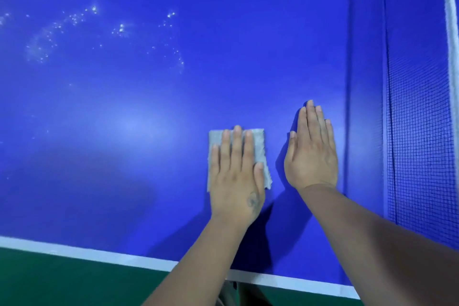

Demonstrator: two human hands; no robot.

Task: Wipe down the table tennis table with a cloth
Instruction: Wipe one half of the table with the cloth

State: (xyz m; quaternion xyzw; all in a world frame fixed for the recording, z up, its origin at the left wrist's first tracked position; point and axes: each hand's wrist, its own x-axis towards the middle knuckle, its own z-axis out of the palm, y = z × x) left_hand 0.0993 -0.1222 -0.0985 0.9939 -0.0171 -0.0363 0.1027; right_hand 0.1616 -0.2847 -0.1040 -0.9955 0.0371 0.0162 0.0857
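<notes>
The blue table tennis table (149, 156) fills most of the view. A folded grey cloth (259, 146) lies flat on it, right of centre. My left hand (236, 176) presses flat on the cloth, fingers straight and slightly apart, covering most of it. My right hand (313, 151) rests flat on the bare table just to the right of the cloth, fingers together, holding nothing. Water droplets (74, 20) speckle the far left of the table.
The net (422, 131) with its white top band (450, 20) runs along the right side. A white edge line (74, 249) marks the table's near side, with green floor (62, 281) below it.
</notes>
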